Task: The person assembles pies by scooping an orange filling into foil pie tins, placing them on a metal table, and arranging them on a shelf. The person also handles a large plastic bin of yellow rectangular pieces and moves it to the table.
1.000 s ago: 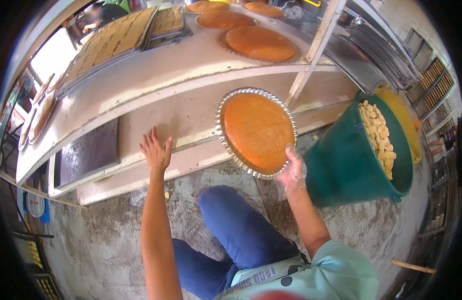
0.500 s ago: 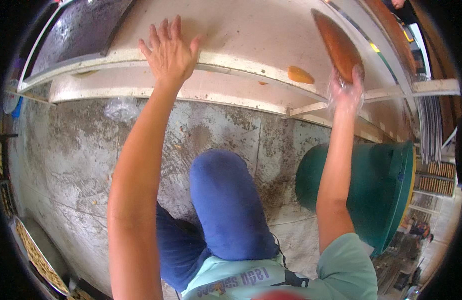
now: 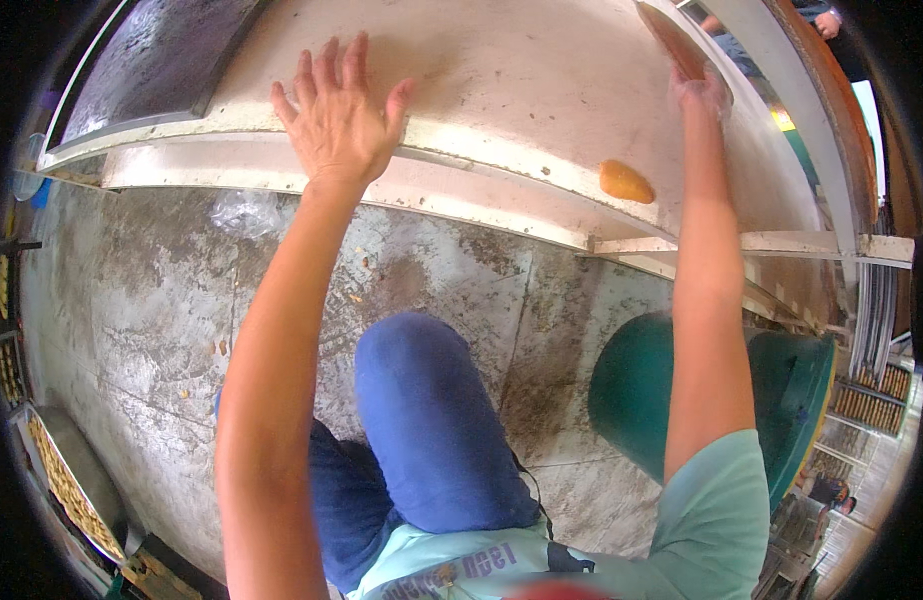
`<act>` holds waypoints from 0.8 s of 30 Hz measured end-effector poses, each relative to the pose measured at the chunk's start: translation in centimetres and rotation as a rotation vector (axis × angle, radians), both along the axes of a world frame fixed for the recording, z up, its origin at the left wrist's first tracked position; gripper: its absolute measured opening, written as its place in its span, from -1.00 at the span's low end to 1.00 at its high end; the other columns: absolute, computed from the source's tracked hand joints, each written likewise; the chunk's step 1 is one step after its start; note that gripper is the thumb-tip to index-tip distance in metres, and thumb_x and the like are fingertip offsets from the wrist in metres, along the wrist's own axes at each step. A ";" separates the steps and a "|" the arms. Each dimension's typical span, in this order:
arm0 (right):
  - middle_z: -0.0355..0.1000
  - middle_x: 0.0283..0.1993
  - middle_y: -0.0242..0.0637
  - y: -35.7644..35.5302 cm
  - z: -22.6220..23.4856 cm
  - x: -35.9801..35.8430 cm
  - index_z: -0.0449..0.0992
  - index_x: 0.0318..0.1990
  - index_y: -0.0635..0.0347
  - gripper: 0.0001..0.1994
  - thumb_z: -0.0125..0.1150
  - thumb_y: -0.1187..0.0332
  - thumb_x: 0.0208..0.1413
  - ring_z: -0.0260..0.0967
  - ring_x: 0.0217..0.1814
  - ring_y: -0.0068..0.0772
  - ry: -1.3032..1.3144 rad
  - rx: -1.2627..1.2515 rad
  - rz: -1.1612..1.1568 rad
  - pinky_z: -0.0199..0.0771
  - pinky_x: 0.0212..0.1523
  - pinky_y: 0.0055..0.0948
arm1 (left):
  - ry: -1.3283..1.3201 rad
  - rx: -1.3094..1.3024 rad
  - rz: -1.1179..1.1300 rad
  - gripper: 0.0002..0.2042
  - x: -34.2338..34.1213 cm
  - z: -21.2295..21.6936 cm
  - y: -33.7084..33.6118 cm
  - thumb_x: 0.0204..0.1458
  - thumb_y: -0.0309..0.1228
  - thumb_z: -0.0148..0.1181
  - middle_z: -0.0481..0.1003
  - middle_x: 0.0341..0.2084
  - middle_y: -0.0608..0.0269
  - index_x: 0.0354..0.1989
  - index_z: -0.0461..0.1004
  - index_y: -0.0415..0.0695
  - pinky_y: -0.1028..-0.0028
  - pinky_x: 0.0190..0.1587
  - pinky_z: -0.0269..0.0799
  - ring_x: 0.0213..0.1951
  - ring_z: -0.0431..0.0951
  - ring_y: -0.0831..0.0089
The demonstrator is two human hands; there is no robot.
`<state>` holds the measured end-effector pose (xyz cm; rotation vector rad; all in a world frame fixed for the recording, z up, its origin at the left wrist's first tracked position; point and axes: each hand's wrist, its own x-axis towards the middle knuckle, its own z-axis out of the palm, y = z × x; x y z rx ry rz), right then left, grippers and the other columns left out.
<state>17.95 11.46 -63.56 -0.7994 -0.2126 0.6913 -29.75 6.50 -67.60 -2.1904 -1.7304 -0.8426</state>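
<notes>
My left hand (image 3: 342,122) lies with its fingers spread, palm down on the pale table (image 3: 482,60) at its near edge. Out at the far right of the tabletop, my right hand (image 3: 700,92) grips the near end of a long, brown, pointed piece (image 3: 672,38); its kind I cannot make out. Thin clear plastic appears to cover that hand. Part of the brown piece is cut off by the top of the view. Nearer me, left of my right forearm, an orange-brown wet patch (image 3: 627,182) sits on the table.
A dark slab (image 3: 167,65) lies on the table's left. Beneath my right arm, a green tub (image 3: 622,385) rests on its side. Clear plastic (image 3: 247,213) lies on the stained floor. A tray of small pale pieces (image 3: 72,480) stands lower left. Another person's hand (image 3: 829,24) shows upper right.
My right hand has reached farther away across the table, carrying the brown piece toward the top edge of the view. My left hand stays in nearly the same place.
</notes>
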 end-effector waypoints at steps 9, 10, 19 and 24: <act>0.21 0.21 -0.08 1.9 4.9 -2.3 0.29 0.14 0.19 -0.47 -0.11 0.02 0.13 0.11 0.28 -0.15 -1.435 -1.316 0.131 0.12 0.22 -0.13 | 0.051 0.011 0.029 -0.35 0.0 -0.1 0.0 0.03 0.17 -0.17 0.17 0.18 0.17 0.23 0.12 0.07 -0.09 0.20 -0.15 0.23 0.09 0.14; 0.23 0.18 -0.06 2.0 5.3 -2.2 0.31 0.12 0.19 -0.45 -0.08 -0.03 0.10 0.14 0.26 -0.13 -1.773 -1.561 0.119 0.14 0.22 -0.17 | 0.062 0.001 0.034 -0.36 0.0 0.0 0.0 0.03 0.16 -0.16 0.17 0.18 0.18 0.23 0.12 0.07 -0.08 0.21 -0.16 0.24 0.09 0.15; 0.10 0.22 0.01 7.5 1.8 1.0 0.21 0.15 0.23 -0.42 -0.03 0.00 0.07 0.09 0.25 -0.08 -0.749 -0.694 0.181 0.19 0.17 -0.21 | -0.044 -0.048 0.017 -0.35 0.1 0.8 -0.5 -0.03 0.10 -0.04 0.18 0.15 0.12 0.21 0.14 0.02 -0.05 0.22 -0.18 0.22 0.10 0.10; -0.07 0.29 0.05 8.0 -0.5 1.2 0.07 0.17 0.33 -0.52 -0.05 0.25 0.18 -0.02 0.28 -0.04 -0.239 -0.302 0.207 0.23 0.12 -0.10 | -0.053 -0.071 0.006 -0.35 0.0 0.8 -0.5 -0.02 0.11 -0.08 0.17 0.16 0.10 0.22 0.12 0.03 -0.07 0.22 -0.19 0.24 0.06 0.10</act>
